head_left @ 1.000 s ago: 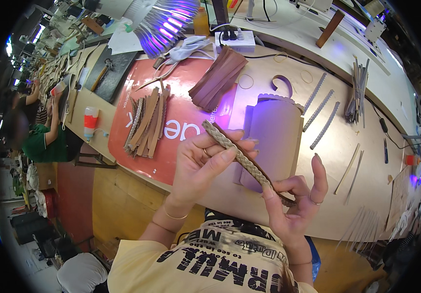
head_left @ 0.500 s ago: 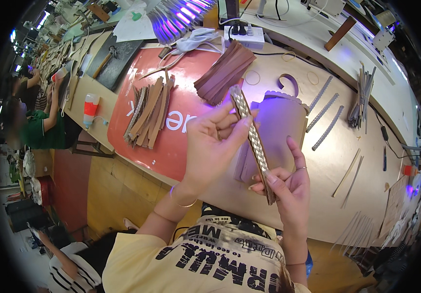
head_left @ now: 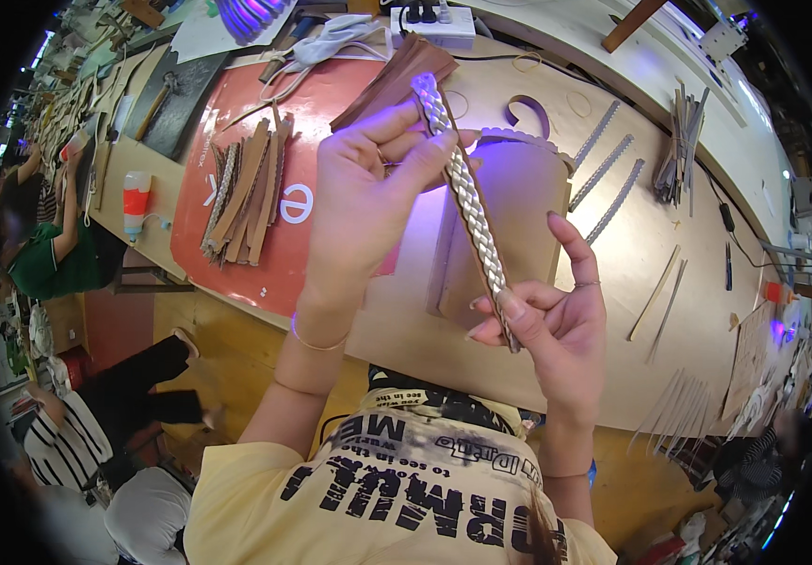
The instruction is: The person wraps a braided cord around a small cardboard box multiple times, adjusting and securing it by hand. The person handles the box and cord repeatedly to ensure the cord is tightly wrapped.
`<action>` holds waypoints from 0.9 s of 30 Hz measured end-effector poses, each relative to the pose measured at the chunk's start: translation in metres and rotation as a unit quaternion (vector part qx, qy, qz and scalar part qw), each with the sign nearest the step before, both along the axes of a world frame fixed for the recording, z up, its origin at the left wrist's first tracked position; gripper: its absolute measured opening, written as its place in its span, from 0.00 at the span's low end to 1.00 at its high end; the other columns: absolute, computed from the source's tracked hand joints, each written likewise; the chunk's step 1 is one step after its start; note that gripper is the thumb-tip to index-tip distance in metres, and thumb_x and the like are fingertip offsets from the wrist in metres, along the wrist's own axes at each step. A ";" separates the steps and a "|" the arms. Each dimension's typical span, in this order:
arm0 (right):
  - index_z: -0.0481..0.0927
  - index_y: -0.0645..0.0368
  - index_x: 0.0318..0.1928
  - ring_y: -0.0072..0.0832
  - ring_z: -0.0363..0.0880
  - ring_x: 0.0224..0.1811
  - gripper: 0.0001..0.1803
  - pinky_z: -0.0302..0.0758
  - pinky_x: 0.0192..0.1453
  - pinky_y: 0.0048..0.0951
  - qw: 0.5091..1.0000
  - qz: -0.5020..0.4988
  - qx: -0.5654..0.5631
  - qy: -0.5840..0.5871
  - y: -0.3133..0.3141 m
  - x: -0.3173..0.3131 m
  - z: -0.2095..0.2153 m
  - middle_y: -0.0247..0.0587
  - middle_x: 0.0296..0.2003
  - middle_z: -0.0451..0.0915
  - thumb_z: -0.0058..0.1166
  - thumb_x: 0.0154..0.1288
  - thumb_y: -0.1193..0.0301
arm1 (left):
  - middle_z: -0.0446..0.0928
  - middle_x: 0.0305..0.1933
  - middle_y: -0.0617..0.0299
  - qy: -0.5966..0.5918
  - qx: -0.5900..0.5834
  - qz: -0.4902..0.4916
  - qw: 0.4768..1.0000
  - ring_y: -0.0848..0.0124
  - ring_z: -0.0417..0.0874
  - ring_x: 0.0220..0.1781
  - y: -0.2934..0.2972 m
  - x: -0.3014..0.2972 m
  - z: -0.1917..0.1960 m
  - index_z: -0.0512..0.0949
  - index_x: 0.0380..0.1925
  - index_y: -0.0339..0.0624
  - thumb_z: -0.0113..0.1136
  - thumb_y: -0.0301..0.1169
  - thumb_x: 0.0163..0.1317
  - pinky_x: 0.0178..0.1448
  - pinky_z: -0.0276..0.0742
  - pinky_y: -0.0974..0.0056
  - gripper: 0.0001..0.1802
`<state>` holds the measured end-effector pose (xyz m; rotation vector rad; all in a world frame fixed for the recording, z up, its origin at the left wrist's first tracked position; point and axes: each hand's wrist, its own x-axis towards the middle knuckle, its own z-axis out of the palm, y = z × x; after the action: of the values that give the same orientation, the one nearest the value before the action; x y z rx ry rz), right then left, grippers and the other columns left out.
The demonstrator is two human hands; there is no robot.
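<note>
A braided strap (head_left: pixel 467 202), pale metallic plait on a brown leather backing, is held up slantwise between my two hands above the table. My left hand (head_left: pixel 368 179) pinches it near its upper end, thumb on the braid. At the lower end my right hand (head_left: pixel 557 330) grips it between thumb and fingers, with one finger raised. Behind the strap, on the table, lie flat brown leather pieces (head_left: pixel 519 202), one with a scalloped edge. A stack of brown leather strips (head_left: pixel 392 85) is partly hidden behind my left hand.
On the red mat (head_left: pixel 284 259) lies a bundle of brown and braided strips (head_left: pixel 248 193). Grey braided strips (head_left: pixel 604 169) lie right of the leather pieces. A red-and-white bottle (head_left: pixel 135 205) stands at the left, a power strip (head_left: pixel 432 26) at the back. Other people work at the far left.
My hands have raised the strap slightly and hold it more steeply. The view has shifted, so the table's things sit higher and further left.
</note>
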<state>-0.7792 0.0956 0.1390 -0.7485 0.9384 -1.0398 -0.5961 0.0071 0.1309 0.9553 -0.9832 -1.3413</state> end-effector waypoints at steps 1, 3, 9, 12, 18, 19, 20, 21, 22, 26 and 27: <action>0.42 0.59 0.72 0.36 0.86 0.42 0.39 0.85 0.46 0.32 1.000 -0.011 -0.015 0.009 0.001 0.003 0.001 0.57 0.41 0.82 0.51 0.69 0.82 | 0.84 0.42 0.46 0.017 0.011 -0.012 1.000 0.66 0.87 0.41 -0.002 0.003 -0.001 0.73 0.55 0.25 0.59 0.23 0.66 0.49 0.85 0.65 0.19; 0.42 0.58 0.72 0.36 0.85 0.46 0.39 0.85 0.47 0.32 0.998 -0.035 -0.043 0.029 0.005 0.010 0.002 0.57 0.43 0.81 0.50 0.70 0.83 | 0.83 0.47 0.43 0.066 0.018 -0.046 0.997 0.59 0.88 0.44 -0.005 0.014 -0.003 0.72 0.58 0.29 0.56 0.24 0.68 0.50 0.86 0.60 0.19; 0.43 0.62 0.71 0.36 0.85 0.45 0.36 0.83 0.54 0.32 0.965 -0.027 -0.194 0.176 0.013 0.022 0.005 0.58 0.44 0.81 0.47 0.69 0.86 | 0.81 0.51 0.45 0.185 0.016 -0.089 0.979 0.58 0.87 0.49 -0.005 0.032 -0.016 0.69 0.60 0.35 0.52 0.24 0.70 0.59 0.82 0.55 0.19; 0.46 0.64 0.69 0.37 0.85 0.46 0.35 0.83 0.54 0.31 0.952 -0.009 -0.233 0.199 0.013 0.023 0.004 0.57 0.48 0.79 0.47 0.68 0.88 | 0.82 0.49 0.43 0.225 0.011 -0.083 0.971 0.57 0.87 0.49 -0.004 0.038 -0.016 0.71 0.58 0.35 0.53 0.23 0.69 0.57 0.83 0.56 0.17; 0.58 0.70 0.65 0.37 0.87 0.45 0.30 0.85 0.47 0.27 0.926 -0.070 -0.308 0.206 0.013 0.032 -0.002 0.57 0.62 0.70 0.51 0.64 0.89 | 0.81 0.50 0.43 0.263 -0.005 -0.091 0.960 0.56 0.86 0.49 -0.003 0.044 -0.016 0.69 0.59 0.35 0.52 0.23 0.70 0.58 0.83 0.55 0.19; 0.58 0.70 0.65 0.38 0.87 0.45 0.30 0.85 0.47 0.27 0.925 -0.072 -0.309 0.207 0.013 0.032 -0.003 0.57 0.62 0.70 0.51 0.64 0.89 | 0.81 0.50 0.43 0.277 -0.005 -0.095 0.956 0.55 0.86 0.50 -0.004 0.044 -0.016 0.68 0.60 0.35 0.52 0.23 0.70 0.58 0.83 0.55 0.19; 0.57 0.70 0.65 0.38 0.86 0.45 0.30 0.85 0.48 0.27 0.928 -0.067 -0.306 0.201 0.012 0.031 -0.003 0.57 0.62 0.71 0.51 0.64 0.89 | 0.81 0.51 0.42 0.300 -0.019 -0.110 0.948 0.55 0.86 0.50 -0.004 0.043 -0.015 0.67 0.61 0.35 0.52 0.23 0.70 0.58 0.82 0.55 0.20; 0.56 0.69 0.66 0.38 0.86 0.46 0.31 0.85 0.49 0.28 0.937 -0.059 -0.292 0.183 0.012 0.030 -0.002 0.56 0.61 0.71 0.50 0.65 0.89 | 0.80 0.51 0.42 0.309 -0.005 -0.093 0.947 0.55 0.85 0.51 -0.004 0.041 -0.015 0.66 0.63 0.35 0.53 0.24 0.70 0.58 0.82 0.55 0.22; 0.55 0.69 0.66 0.38 0.86 0.47 0.31 0.84 0.50 0.28 0.945 -0.051 -0.277 0.165 0.012 0.029 -0.001 0.56 0.61 0.70 0.50 0.65 0.89 | 0.80 0.52 0.42 0.325 -0.005 -0.089 0.941 0.55 0.85 0.52 -0.002 0.036 -0.014 0.64 0.64 0.35 0.53 0.25 0.70 0.58 0.82 0.55 0.24; 0.50 0.68 0.68 0.37 0.84 0.50 0.34 0.83 0.54 0.30 0.977 -0.035 -0.193 0.087 0.009 0.022 0.002 0.53 0.61 0.68 0.48 0.66 0.88 | 0.79 0.54 0.42 0.316 0.056 -0.178 0.930 0.58 0.84 0.54 0.021 0.017 -0.007 0.57 0.69 0.33 0.58 0.25 0.66 0.60 0.81 0.57 0.33; 0.48 0.67 0.69 0.37 0.83 0.50 0.34 0.83 0.56 0.30 0.981 -0.043 -0.176 0.075 0.008 0.021 0.002 0.52 0.61 0.67 0.48 0.66 0.88 | 0.79 0.54 0.42 0.240 0.049 -0.183 0.952 0.58 0.84 0.55 0.027 0.013 -0.005 0.56 0.70 0.33 0.59 0.25 0.65 0.60 0.81 0.58 0.35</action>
<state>-0.7579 0.1037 0.1411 -1.0999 0.9310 -1.2566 -0.5832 0.0342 0.1259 0.4846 -0.7387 -1.8404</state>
